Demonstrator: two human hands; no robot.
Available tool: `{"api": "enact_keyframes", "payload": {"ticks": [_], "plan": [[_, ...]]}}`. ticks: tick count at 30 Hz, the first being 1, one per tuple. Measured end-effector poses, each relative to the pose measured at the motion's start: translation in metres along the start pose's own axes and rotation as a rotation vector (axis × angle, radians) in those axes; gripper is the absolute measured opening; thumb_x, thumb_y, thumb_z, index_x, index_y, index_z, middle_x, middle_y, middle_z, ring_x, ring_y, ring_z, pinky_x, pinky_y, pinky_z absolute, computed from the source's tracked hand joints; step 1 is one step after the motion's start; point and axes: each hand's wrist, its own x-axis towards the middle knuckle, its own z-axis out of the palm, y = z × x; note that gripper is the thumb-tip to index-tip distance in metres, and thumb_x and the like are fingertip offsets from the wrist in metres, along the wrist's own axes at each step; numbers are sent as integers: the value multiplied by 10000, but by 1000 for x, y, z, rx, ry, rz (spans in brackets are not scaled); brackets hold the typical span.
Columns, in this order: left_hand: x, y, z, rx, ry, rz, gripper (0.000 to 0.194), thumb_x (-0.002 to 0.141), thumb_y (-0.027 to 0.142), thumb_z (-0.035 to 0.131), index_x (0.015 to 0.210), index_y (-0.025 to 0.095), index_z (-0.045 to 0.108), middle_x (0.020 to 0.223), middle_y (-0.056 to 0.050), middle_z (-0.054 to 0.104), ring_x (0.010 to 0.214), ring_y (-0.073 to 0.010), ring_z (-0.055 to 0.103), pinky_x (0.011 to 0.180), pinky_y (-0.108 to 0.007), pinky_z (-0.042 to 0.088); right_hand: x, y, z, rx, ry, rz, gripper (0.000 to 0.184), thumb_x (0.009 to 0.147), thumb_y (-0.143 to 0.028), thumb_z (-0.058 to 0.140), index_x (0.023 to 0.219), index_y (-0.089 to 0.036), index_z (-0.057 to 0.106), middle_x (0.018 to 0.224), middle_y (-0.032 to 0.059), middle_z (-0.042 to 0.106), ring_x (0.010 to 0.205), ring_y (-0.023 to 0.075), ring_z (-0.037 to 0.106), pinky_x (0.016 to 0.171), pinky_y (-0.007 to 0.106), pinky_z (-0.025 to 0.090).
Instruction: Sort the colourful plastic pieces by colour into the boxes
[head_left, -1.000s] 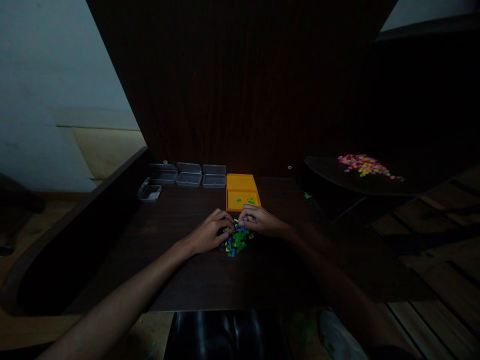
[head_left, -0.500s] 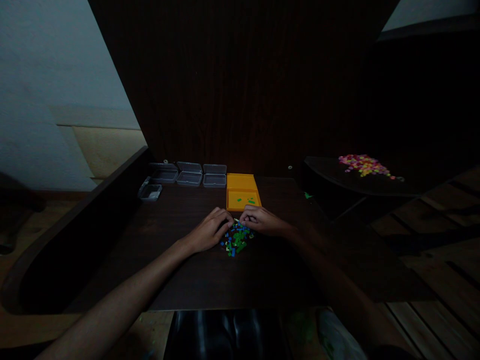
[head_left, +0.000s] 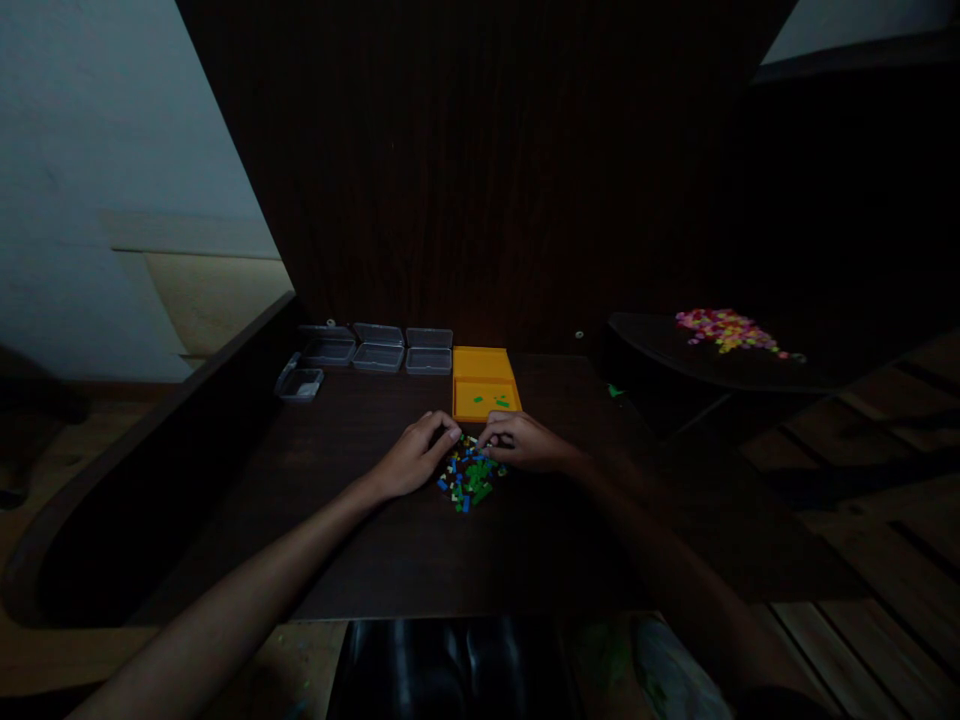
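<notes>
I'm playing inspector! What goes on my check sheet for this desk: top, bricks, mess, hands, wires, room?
Surface: dark desk, dimly lit.
Job's things: small mixed-colour bricks, loosely piled; open yellow box holding green pieces.
Clutter: clear boxes, back left; colourful pile on right-hand shelf.
Hands: left hand and right hand at the bricks, fingers bent; hold unclear.
Cables: nothing seen.
Surroundings: pale wall left, wooden boards right.

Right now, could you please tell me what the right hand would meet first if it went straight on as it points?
Probably the left hand, just across from the right hand; height is unclear, so small pieces might be brushed first.
</notes>
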Motion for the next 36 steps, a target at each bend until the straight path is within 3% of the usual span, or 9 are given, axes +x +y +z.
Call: {"api": "enact_keyframes", "payload": {"ticks": [13, 24, 36], "plan": [[2, -5, -1, -137, 1, -124, 326, 915, 469, 476, 876, 163, 578, 824, -11, 601, 803, -156, 548, 761, -272, 430, 0, 3, -4, 26, -1, -24, 189, 859, -250, 591, 873, -149, 750, 816, 58, 678, 697, 129, 581, 650, 243, 431], [5, -2, -2, -349, 26, -216, 344, 848, 508, 560, 836, 165, 584, 812, -34, 679, 745, -154, 584, 707, -273, 449, -1, 3, -6, 273, 96, 231, 314, 800, -415, 654, 902, -129, 730, 674, 20, 643, 541, 92, 473, 504, 210, 352], [7, -4, -2, -574, 63, -304, 412, 721, 526, 698, 830, 137, 618, 808, -68, 727, 744, -173, 659, 673, -285, 489, 3, 5, -5, 380, 216, 277, 316, 727, -428, 703, 812, -124, 715, 570, -26, 528, 522, 87, 437, 507, 215, 349]]}}
